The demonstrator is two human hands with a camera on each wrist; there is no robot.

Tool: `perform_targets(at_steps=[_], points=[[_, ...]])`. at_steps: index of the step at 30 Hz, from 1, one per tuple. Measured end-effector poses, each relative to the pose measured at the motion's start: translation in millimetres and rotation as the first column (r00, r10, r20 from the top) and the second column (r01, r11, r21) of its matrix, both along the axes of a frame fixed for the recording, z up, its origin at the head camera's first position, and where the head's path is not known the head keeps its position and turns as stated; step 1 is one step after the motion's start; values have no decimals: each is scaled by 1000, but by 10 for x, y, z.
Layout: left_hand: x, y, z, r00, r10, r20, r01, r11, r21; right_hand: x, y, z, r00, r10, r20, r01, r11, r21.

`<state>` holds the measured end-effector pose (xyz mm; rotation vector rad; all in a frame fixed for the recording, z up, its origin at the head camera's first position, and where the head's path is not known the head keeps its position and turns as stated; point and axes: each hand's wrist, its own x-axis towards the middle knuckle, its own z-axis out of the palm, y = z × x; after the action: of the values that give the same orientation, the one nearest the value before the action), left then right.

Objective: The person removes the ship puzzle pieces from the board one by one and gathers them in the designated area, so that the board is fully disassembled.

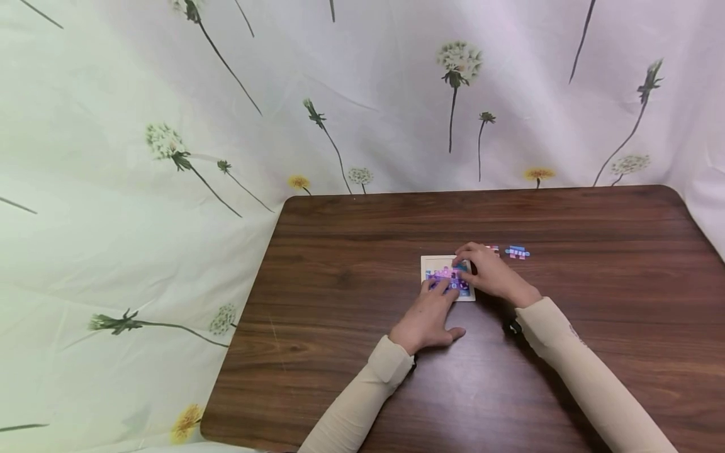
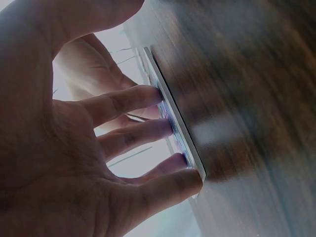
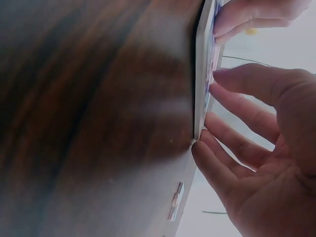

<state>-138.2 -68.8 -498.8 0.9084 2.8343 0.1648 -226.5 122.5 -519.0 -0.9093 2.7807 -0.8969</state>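
A small white-bordered jigsaw puzzle board (image 1: pixel 435 257) lies on the table, partly filled with purple, pink and blue pieces (image 1: pixel 445 273). My left hand (image 1: pixel 426 318) reaches in from the near side, its extended fingertips resting on the lower part of the puzzle and its thumb held out to the side. From the right, my right hand (image 1: pixel 494 274) spreads over the board's right part. In the right wrist view, its thumb and index finger touch the puzzle's surface, while other fingertips lie at the board's edge (image 3: pixel 199 89). Both hands cover some pieces.
Beyond the right hand lie a blue and pink puzzle piece (image 1: pixel 517 252) and a red and white one (image 1: pixel 495 248), partly hidden by that hand. The dark wooden table (image 1: pixel 317 283) ends against a white curtain (image 1: pixel 385 94) printed with dandelions.
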Motion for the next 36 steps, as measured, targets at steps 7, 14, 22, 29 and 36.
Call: perform_targets(at_steps=[7,14,22,29,36], points=[[18,-4,-8,1000,5,8,-5,1000,-1,3,-11,-25,1000,5,18,-5,1000,9],[20,0,-23,1000,0,0,0,1000,-3,5,-18,-14,999,-3,40,3,1000,1],[4,4,-16,1000,4,-3,-4,1000,1,-4,-24,-6,999,-6,43,6,1000,0],[9,6,0,1000,8,-7,-9,1000,-22,13,-47,24,999,-20,48,20,1000,1],[0,20,-8,1000,10,1,-10,999,-39,8,-39,14,1000,-23,21,23,1000,-9]])
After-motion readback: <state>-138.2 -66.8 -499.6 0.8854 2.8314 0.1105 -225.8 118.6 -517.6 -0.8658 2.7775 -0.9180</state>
